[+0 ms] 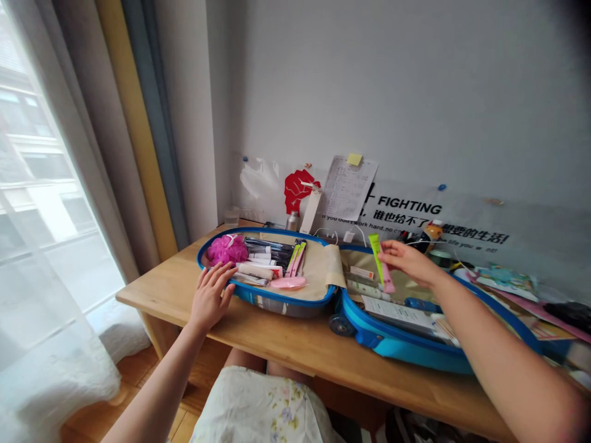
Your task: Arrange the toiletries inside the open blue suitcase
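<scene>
A small blue suitcase [295, 301] lies open on a wooden desk [258, 335]. Its left half holds a pink bath puff [227, 249], several tubes and pens, and a pink flat case [288, 282]. My left hand [211, 297] rests flat on the left half's near rim, fingers spread. My right hand [407, 259] hovers over the right half and pinches a green and pink stick-shaped packet [381, 263]. Boxes and papers fill the right half.
A poster with the word FIGHTING [409, 205], a red fist cutout [298, 187] and a paper sheet [347, 187] hang on the wall behind. Clutter covers the desk at the right [517, 280]. Curtains and a window stand to the left.
</scene>
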A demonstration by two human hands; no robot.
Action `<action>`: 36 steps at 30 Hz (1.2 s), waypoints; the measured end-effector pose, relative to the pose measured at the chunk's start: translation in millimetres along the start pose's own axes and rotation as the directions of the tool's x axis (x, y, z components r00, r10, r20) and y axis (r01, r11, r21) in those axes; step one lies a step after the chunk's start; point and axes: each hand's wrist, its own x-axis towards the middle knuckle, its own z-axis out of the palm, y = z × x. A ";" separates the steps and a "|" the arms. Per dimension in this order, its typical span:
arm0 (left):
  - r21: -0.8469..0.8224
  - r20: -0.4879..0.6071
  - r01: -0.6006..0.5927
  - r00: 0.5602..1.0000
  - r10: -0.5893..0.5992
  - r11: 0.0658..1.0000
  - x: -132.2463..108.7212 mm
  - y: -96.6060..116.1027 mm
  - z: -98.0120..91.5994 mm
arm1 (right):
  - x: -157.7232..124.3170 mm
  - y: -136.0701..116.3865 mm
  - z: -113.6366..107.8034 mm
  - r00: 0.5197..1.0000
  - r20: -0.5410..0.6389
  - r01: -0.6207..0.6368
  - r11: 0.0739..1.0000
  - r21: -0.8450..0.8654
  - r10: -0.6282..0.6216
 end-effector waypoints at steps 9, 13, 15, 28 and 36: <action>0.002 0.005 -0.003 1.000 0.003 1.000 0.1 -0.8 0.0 | 73.9 -47.8 102.5 0.995 -0.006 -0.096 0.994 0.047 0.096; 0.003 -0.003 -0.019 1.000 0.019 1.000 -0.6 -2.0 0.8 | 90.7 -43.4 143.8 0.983 0.061 -0.170 0.982 -0.087 0.175; 0.003 -0.003 -0.022 1.000 0.022 1.000 -0.7 -2.2 1.1 | 94.8 -39.2 157.1 0.975 0.080 -0.194 0.969 -0.153 0.208; -0.003 0.015 0.001 1.000 -0.001 1.000 -0.4 -2.3 1.3 | 98.8 -30.7 176.1 0.973 0.020 -0.206 0.899 -0.385 0.231; -0.001 0.015 0.000 1.000 0.000 1.000 0.0 -0.5 -0.1 | 93.8 -31.1 181.0 0.979 -0.008 -0.183 0.872 -0.454 0.201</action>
